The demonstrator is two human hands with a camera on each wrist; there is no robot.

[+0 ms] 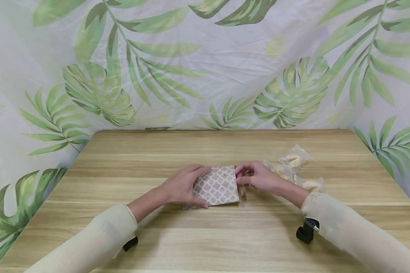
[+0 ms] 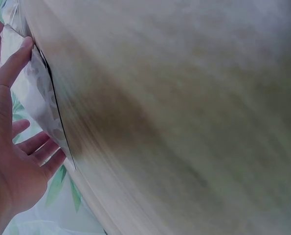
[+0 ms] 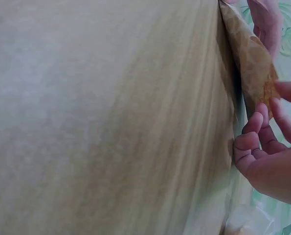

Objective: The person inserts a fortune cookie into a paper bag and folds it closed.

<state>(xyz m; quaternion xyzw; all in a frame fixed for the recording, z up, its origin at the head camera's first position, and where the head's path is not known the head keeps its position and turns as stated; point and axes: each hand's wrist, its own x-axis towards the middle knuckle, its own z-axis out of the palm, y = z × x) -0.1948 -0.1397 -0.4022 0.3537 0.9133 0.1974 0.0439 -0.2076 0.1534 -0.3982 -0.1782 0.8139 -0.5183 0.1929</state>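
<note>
A flat paper bag (image 1: 218, 185) with a tan and white lattice pattern lies on the table between both hands. My left hand (image 1: 182, 184) spans its left end, thumb on the near edge and fingers at the far edge. At the bag's right end, my right hand (image 1: 257, 177) has its fingers bent and pinches the edge with thumb and fingertips. Brown paper (image 3: 255, 58) shows at that end in the right wrist view. The left wrist view has the bag (image 2: 37, 93) edge-on, between the thumb and spread fingers. What the bag contains is hidden.
Several clear packets (image 1: 295, 158) holding small yellowish folded pieces, perhaps fortune cookies, lie right of the bag, partly behind the right forearm. The wooden table (image 1: 205, 242) ends at a leaf-printed cloth (image 1: 225, 57) behind it.
</note>
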